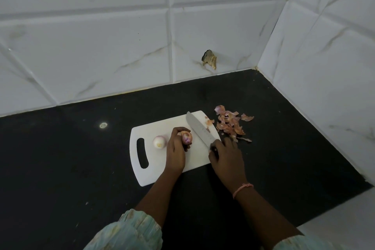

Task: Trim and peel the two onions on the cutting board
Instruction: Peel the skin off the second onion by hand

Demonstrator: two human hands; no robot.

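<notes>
White cutting board (162, 126): your left hand (176, 153) grips the purplish onion (187, 138) mid-board, your right hand (227, 155) clasps the knife (199, 129) at its right edge; peeled onion (160, 142) near the handle slot.

Two onions: one peeled onion (160, 142) lying on the board, one partly peeled onion (186, 137) held. One white cutting board (162, 168). One knife (199, 129). One heap of onion skins (230, 124). Two hands: left hand (176, 153), right hand (227, 158).
</notes>
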